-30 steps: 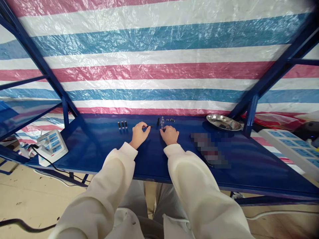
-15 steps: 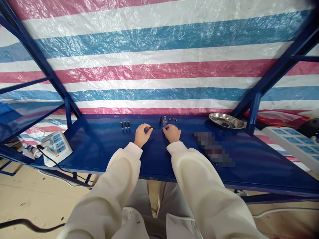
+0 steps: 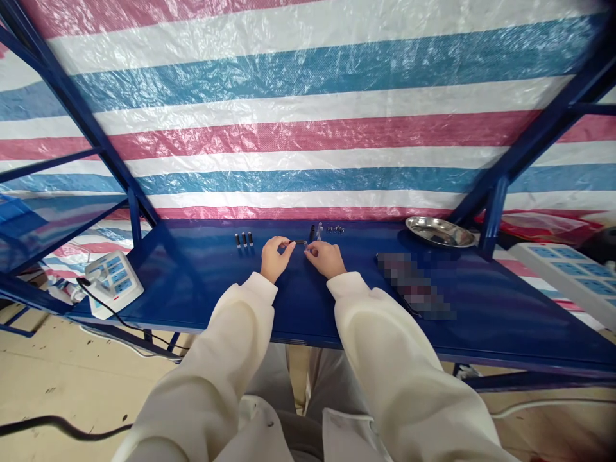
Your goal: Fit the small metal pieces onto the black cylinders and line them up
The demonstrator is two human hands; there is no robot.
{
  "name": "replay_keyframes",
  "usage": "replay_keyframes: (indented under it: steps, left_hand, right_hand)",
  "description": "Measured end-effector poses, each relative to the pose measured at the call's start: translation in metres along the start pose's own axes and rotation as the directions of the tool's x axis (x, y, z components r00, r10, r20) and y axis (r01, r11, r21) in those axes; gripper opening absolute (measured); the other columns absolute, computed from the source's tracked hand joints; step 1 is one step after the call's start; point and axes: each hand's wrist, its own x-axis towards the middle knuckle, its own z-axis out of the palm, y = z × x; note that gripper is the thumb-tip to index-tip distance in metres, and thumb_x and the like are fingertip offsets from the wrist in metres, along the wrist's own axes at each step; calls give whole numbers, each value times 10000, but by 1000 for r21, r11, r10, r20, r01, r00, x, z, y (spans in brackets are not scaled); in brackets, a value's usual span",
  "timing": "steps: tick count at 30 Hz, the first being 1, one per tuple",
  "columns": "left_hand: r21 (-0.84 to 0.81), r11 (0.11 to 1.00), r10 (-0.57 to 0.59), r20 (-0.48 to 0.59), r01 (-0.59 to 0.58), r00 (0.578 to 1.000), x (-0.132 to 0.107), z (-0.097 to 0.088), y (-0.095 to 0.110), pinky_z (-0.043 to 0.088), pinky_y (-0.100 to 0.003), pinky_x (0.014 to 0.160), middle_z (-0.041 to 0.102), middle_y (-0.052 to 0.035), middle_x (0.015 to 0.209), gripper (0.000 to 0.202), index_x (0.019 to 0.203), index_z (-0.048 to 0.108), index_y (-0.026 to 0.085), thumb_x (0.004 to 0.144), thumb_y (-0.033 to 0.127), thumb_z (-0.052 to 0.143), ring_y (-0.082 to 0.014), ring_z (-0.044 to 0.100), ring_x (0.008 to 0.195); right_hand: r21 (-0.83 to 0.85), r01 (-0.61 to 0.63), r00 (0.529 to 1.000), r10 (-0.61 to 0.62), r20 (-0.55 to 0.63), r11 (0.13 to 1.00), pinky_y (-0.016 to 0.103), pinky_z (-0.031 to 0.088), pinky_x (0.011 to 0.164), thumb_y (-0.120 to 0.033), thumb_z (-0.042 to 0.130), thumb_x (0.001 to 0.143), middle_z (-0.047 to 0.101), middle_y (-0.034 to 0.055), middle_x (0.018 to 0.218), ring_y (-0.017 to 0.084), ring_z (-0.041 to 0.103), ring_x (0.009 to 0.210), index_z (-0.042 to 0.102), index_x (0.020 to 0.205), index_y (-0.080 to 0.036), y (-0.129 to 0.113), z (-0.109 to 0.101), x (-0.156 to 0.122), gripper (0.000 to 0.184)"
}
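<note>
My left hand [image 3: 276, 258] pinches a short, thin black tube [image 3: 299, 242] that points right. My right hand [image 3: 326, 258] is closed on a small clear piece [image 3: 305, 244], held at or close to the tube's right end. I cannot tell whether the two touch. Behind my right hand are small black pieces [image 3: 312, 231], clear pieces [image 3: 320, 230] and several small shiny metal pieces [image 3: 335, 230] in a row. Left of my left hand, three black tubes with pale ends [image 3: 244, 239] stand side by side.
A shiny oval metal dish [image 3: 440, 232] stands at the back right of the blue table [image 3: 192, 282]. In front of it lies a blurred-out dark object [image 3: 414, 285]. A white power strip [image 3: 115, 282] sits at the left edge, another power strip [image 3: 568, 269] at the far right.
My right hand has moved left, away from the clear pieces at the back, with one clear piece now in its fingers by the black tube. My left hand has barely moved.
</note>
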Motion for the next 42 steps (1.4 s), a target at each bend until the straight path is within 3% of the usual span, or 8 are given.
replay_keyframes:
  steps: [6,10,17,24,31,42]
  left_hand:
    - [20,1000,-8,21,8,1000,0,0,0,497,-289,732,646,-35,747,95,765,627,172,802,258,609,-140,598,698]
    - [37,999,30,33,-31,999,0,-1,1,496,-301,769,669,-45,793,129,883,660,170,829,262,585,-143,608,724]
    - [128,979,140,143,-159,980,-3,-5,10,466,-343,831,702,-52,895,278,1113,638,194,885,284,508,-171,620,839]
    - [215,944,184,290,-251,939,-6,-8,17,442,-361,881,693,-56,1005,330,1197,601,230,898,287,473,-178,611,934]
    - [282,927,114,413,-246,904,-7,-7,17,436,-371,874,698,-57,997,344,1209,595,223,888,296,496,-191,612,940]
    - [268,941,117,321,-209,940,-4,-5,10,448,-356,803,711,-47,919,204,978,696,221,869,307,546,-176,626,823]
  right_hand:
    - [-34,53,998,-53,16,998,278,253,665,-237,522,817,664,32,750,182,587,788,629,794,-180,0,-1,-1,123]
    - [-64,83,996,-81,33,994,280,240,668,-218,514,821,670,38,760,179,583,777,616,789,-178,-2,-2,-2,115]
    - [-165,79,996,-70,59,983,288,234,675,-200,501,828,687,57,804,184,590,801,610,821,-167,-4,-5,-3,115]
    - [-212,40,997,-25,74,976,295,231,677,-196,487,828,700,71,837,193,602,817,610,825,-158,-6,-5,-4,129]
    - [-203,36,997,-21,79,978,296,233,677,-221,492,831,701,66,837,192,609,820,611,810,-159,-7,-6,-3,135]
    - [-155,130,989,-116,97,979,282,234,668,-218,500,819,681,42,764,173,591,761,599,760,-175,-7,-4,-3,123]
